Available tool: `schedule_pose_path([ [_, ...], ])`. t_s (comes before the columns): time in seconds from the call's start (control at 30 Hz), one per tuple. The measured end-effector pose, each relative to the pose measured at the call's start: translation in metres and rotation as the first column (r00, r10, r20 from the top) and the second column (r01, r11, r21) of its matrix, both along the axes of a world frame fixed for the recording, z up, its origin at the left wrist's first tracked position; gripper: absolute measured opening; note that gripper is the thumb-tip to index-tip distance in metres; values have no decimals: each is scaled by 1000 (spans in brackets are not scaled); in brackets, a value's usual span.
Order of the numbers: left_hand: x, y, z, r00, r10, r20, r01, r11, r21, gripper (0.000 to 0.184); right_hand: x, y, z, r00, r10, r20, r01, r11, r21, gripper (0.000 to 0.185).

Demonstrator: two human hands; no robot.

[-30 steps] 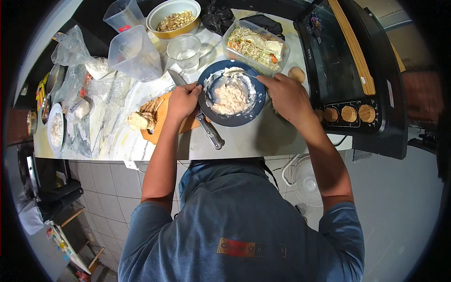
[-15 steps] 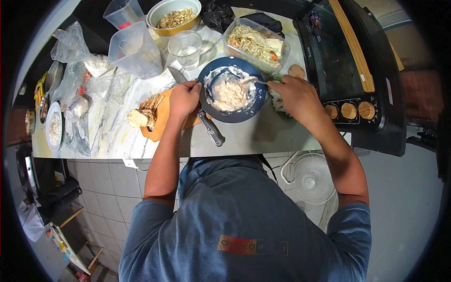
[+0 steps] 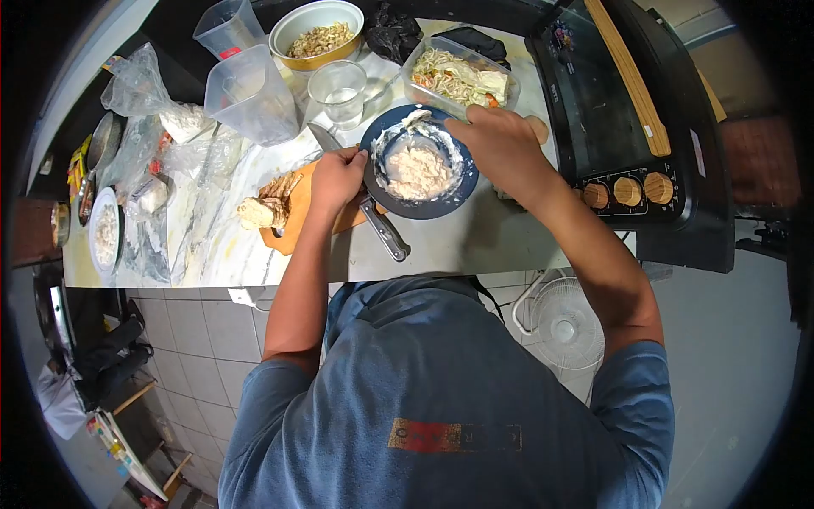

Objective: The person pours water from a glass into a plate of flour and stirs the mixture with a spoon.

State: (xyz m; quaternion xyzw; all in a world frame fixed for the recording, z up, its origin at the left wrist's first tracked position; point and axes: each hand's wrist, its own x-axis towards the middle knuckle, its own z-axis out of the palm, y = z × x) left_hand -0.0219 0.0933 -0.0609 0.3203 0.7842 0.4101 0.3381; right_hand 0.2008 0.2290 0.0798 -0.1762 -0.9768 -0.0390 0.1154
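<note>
My left hand (image 3: 339, 178) grips the left rim of a dark blue bowl (image 3: 431, 208). White, lumpy batter-like mixture (image 3: 417, 172) sits in the bowl and is smeared up its inner wall. Over the bowl's upper right rim, my right hand (image 3: 500, 146) is closed on a spoon (image 3: 418, 117). The spoon's coated end rests near the far inner wall, while most of its handle is hidden by my fingers. Just left of the bowl, a knife (image 3: 386, 231) lies across an orange cutting board (image 3: 322, 222) with browned, sliced food (image 3: 270, 204) on it.
Behind the bowl stand a clear cup (image 3: 337, 92), a plastic container of shredded vegetables (image 3: 458, 76), a pot of chopped food (image 3: 315, 38) and a clear pitcher (image 3: 250, 93). A black oven (image 3: 627, 110) borders the right side. Plastic bags (image 3: 136, 81) and a white plate (image 3: 104, 231) lie left.
My right hand has moved up and left, carrying the spoon from the bowl's right side to its far wall. My left hand still holds the rim.
</note>
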Motion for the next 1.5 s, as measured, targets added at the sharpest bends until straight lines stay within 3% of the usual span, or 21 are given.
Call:
schedule_pose_path([
  [0.07,0,-1,0,1000,3,-18,-3,1000,14,30,-6,1,-3,995,79,-60,-75,996,55,7],
  [0.2,4,-2,10,1000,16,14,-16,1000,12,30,0,3,-6,997,70,-14,-69,993,93,7],
  [0.3,7,-4,11,1000,24,9,-24,1000,-5,29,14,4,4,998,69,6,-69,997,17,10],
  [0.37,5,-2,12,999,34,11,-34,999,1,30,21,1,16,984,19,177,-12,999,-38,13],
  [0.4,4,-2,11,1000,25,-18,-24,1000,11,30,24,-1,22,984,20,178,-14,999,-38,13],
  [0.57,6,-2,12,998,31,49,-31,1000,1,31,37,-7,22,918,-160,363,265,929,-259,24],
  [0.7,8,-7,14,998,22,51,-21,999,-26,31,59,-7,-12,971,-130,200,202,894,-401,21],
  [0.77,8,-6,12,998,51,29,-51,999,-5,30,66,-18,-25,945,-295,144,316,702,-639,22],
  [0.8,8,-6,9,998,50,31,-50,999,-7,30,67,-24,-29,944,-296,147,319,700,-639,22],
  [0.87,6,-6,8,999,25,22,-25,1000,4,30,67,-35,-35,876,-453,164,408,517,-752,24],
  [1.0,6,-7,15,990,44,134,-44,999,1,30,64,-54,-16,838,-540,77,393,499,-773,23],
  [1.03,5,-7,14,990,38,138,-37,999,-10,31,64,-57,-16,834,-545,80,398,496,-771,23],
  [1.1,6,-7,15,989,29,142,-27,1000,-15,31,59,-60,-17,912,-407,-44,259,656,-709,22],
  [1.13,6,-7,18,987,24,158,-22,1000,-15,31,58,-62,-23,912,-408,-47,259,660,-705,22],
  [1.23,4,-5,17,983,24,185,-23,1000,-6,31,57,-67,-54,952,-239,-191,106,843,-527,24],
  [1.33,6,-9,12,979,43,202,-44,999,1,31,59,-76,-41,959,-277,-65,217,859,-463,25],
  [1.5,5,-8,15,976,40,214,-44,999,13,32,66,-79,-30,955,-273,-115,182,847,-500,27],
])
